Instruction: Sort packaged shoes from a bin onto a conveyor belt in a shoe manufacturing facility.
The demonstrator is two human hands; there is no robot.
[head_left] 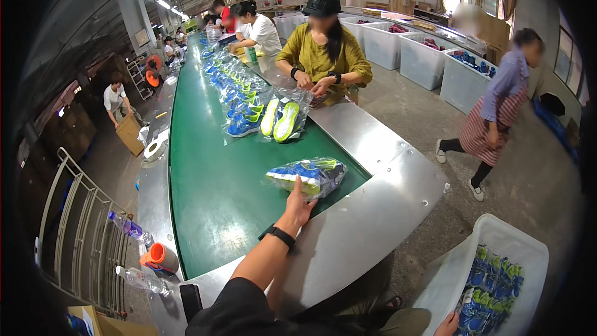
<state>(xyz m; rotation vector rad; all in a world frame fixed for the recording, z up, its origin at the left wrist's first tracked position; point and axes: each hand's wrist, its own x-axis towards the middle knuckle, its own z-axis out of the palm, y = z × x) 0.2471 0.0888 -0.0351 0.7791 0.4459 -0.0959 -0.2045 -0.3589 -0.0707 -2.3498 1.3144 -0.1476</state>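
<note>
A clear plastic bag holding a pair of blue and lime-green shoes (pixel 308 176) lies at the near end of the green conveyor belt (pixel 211 174). My left hand (pixel 297 204), with a black watch on the wrist, reaches forward and grips the bag's near edge, thumb laid over the top. My right hand (pixel 446 325) shows only partly at the bottom edge, beside the wall of a white plastic bin (pixel 497 236) that holds several similar bagged shoes (pixel 491 286). Its fingers are cut off by the frame.
More bagged shoes (pixel 280 121) line the belt further up. A person in a yellow top and black cap (pixel 323 50) works at the steel side table (pixel 373 211); another walks at right (pixel 497 109). Bottles and an orange cup (pixel 163 255) stand at the near left. White bins line the far right.
</note>
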